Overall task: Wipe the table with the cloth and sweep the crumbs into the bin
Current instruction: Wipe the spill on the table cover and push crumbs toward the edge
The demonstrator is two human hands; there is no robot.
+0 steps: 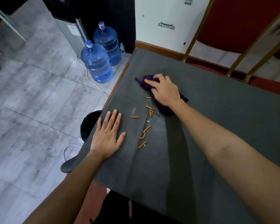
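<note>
From the head view, we had our right hand (pixel 164 91) pressed palm-down on the cloth (pixel 145 81), its grip spread over the bunched purple fabric rather than pinching it. The cloth lay on the surface (pixel 217 126), on the far side of the crumbs (pixel 146 129). Those crumbs, thin orange sticks and a yellow fleck, were scattered in a loose line running from just beside the cloth toward us. Our left hand (pixel 107 135) lay flat on the surface on the left of the crumbs, its grip spread and empty, close to the left edge. The bin (pixel 87 125) stood on the floor beyond that edge, left of the crumbs, half hidden under the surface's overhang.

We judged the job barely half done: pale streaks near the crumbs suggested some wiping, yet every visible crumb was on the surface and none could be seen in the bin. What remained was to drag the cloth leftward through the crumbs and push them over the edge into the bin.
</note>
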